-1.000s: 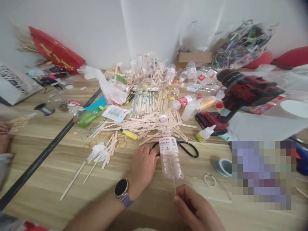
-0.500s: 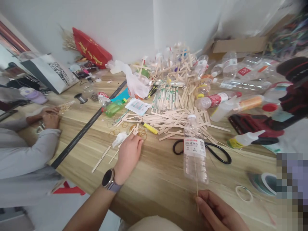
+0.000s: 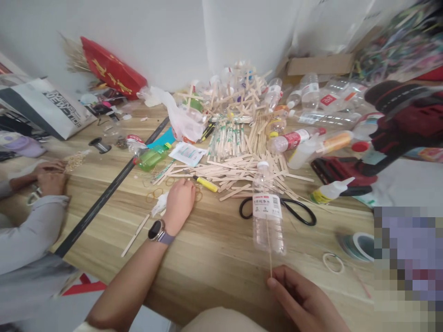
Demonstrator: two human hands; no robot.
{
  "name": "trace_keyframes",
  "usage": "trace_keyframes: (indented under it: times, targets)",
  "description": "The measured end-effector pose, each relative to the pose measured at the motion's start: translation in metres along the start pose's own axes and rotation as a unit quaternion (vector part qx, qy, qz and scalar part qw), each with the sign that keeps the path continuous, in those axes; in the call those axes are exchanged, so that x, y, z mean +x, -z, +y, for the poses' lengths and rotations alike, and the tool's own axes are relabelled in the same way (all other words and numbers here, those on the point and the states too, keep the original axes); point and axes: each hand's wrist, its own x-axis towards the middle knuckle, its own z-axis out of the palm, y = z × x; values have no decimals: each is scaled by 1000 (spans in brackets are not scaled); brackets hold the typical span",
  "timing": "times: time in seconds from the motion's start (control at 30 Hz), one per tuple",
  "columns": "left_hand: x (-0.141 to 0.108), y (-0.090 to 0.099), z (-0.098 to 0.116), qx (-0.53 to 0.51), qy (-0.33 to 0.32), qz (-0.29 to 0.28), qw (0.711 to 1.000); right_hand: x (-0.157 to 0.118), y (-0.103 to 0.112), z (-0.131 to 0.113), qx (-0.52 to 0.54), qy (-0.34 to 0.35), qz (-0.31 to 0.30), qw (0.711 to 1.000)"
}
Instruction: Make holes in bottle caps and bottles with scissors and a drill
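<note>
A thin wooden stick (image 3: pixel 270 251) is pinched between the thumb and fingers of my right hand (image 3: pixel 299 295), its upper part overlapping the clear plastic bottle (image 3: pixel 267 230) with a white label. My left hand (image 3: pixel 181 199), with a watch on the wrist, rests on the table beside a crumpled white tissue (image 3: pixel 159 204) and rubber bands; its fingers curl down and what is under them is hidden. A yellow marker (image 3: pixel 206 183) lies just right of it. Black-handled scissors (image 3: pixel 299 212) lie behind the bottle. One flat stick (image 3: pixel 135 235) is on the table, left of my left hand.
Loose wooden sticks (image 3: pixel 228 170) are heaped beyond my hands. Bottles, a glue bottle (image 3: pixel 330 191) and a red-and-black power tool (image 3: pixel 367 170) stand or lie at right, near a tape roll (image 3: pixel 363 246). At left, another person's hands (image 3: pixel 51 177) work beyond a black strip (image 3: pixel 114 186).
The view has shifted right. My left hand has drawn over the sticks near its fingertips, which no longer show there. My right hand still pinches the thin stick.
</note>
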Motion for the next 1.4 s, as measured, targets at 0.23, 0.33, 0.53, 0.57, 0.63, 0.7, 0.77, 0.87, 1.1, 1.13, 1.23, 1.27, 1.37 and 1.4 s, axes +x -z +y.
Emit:
trace_keyframes:
  times: [0.23, 0.33, 0.53, 0.57, 0.63, 0.7, 0.77, 0.87, 1.1, 1.13, 1.23, 1.27, 1.37, 1.4]
  targets:
    - [6, -2, -4, -44, -18, 2, 999, 0, -1, 0, 16, -3, -17, 1000]
    - [9, 3, -5, -79, -2, 41, 996, 0, 0, 0, 18, -2, -21, 1000]
    - [-20, 35, 17, -214, 29, 107, 971, 4, 3, -3, 58, -16, -77, 995]
    - [-31, 39, 26, -341, 10, 83, 936, 4, 4, -4, 82, -21, -93, 992]
    - [-55, 46, 46, -546, 3, -44, 837, 4, 5, -8, 135, -39, -122, 983]
    - [-77, 48, 64, -639, 23, -235, 732, 4, 7, -12, 181, -60, -136, 972]
    - [-94, 46, 77, -660, 51, -357, 660, 3, 10, -15, 212, -70, -147, 964]
    - [-105, 42, 83, -636, 81, -367, 674, 2, 12, -18, 239, -68, -149, 957]
    - [-106, 36, 92, -490, 51, -272, 827, 1, 12, -17, 237, -2, -80, 968]
    - [-106, 34, 95, -493, 46, -283, 822, 1, 12, -17, 238, 0, -74, 968]
    - [-104, 28, 104, -541, 50, -320, 776, 3, 11, -18, 261, -1, -84, 962]
    - [-104, 27, 106, -562, 56, -331, 756, 4, 11, -18, 266, 2, -88, 960]
    - [-102, 23, 110, -633, 100, -368, 673, 5, 10, -19, 262, 6, -81, 962]
    - [-102, 22, 111, -656, 122, -384, 638, 5, 10, -19, 262, 1, -82, 962]
